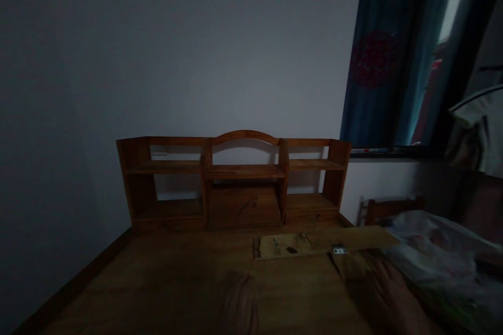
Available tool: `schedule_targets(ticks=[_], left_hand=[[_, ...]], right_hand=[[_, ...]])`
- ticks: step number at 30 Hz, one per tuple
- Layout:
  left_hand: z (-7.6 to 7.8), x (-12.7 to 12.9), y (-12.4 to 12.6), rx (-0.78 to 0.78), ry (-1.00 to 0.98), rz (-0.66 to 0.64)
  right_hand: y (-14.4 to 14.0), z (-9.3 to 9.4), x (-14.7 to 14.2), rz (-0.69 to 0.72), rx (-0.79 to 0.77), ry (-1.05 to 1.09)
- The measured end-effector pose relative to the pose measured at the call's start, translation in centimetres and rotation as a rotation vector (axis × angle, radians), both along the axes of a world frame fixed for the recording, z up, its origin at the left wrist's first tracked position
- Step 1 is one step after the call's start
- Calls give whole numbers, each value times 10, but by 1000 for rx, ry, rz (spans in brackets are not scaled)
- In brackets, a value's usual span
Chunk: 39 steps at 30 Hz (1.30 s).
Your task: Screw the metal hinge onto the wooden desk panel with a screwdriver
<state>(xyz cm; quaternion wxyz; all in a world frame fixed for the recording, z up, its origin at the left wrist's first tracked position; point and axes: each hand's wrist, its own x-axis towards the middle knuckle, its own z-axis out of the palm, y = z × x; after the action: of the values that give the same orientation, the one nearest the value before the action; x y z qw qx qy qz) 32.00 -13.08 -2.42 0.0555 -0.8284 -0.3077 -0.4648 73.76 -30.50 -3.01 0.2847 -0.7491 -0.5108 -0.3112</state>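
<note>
Dim frame. Right hand (pixel 387 293) open, flat on desk (pixel 157 282); wooden board (pixel 326 243) just beyond fingertips, overhanging edge: nudge could tip it. Left hand (pixel 238 303) blurred, grip indeterminate.

A dim room in a home, most likely a bedroom or study. A wooden desk (pixel 157 282) with a small shelf hutch (pixel 236 178) stands against a plain wall, beside a curtained window (pixel 393 57) and a wooden chair (pixel 389 208) holding bedding or bags.
</note>
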Motion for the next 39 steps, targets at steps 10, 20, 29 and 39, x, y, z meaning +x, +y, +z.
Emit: schedule_targets(ticks=[10, 20, 29, 39], left_hand=[[25, 172, 75, -534, 380, -176], [12, 274, 84, -350, 469, -358], [1, 286, 93, -445, 357, -368], [-7, 260, 91, -360, 247, -335]], right_hand=[[31, -35, -39, -66, 11, 107], [32, -51, -33, -63, -36, 126], [30, -38, -42, -66, 18, 139], [26, -20, -52, -70, 37, 140]])
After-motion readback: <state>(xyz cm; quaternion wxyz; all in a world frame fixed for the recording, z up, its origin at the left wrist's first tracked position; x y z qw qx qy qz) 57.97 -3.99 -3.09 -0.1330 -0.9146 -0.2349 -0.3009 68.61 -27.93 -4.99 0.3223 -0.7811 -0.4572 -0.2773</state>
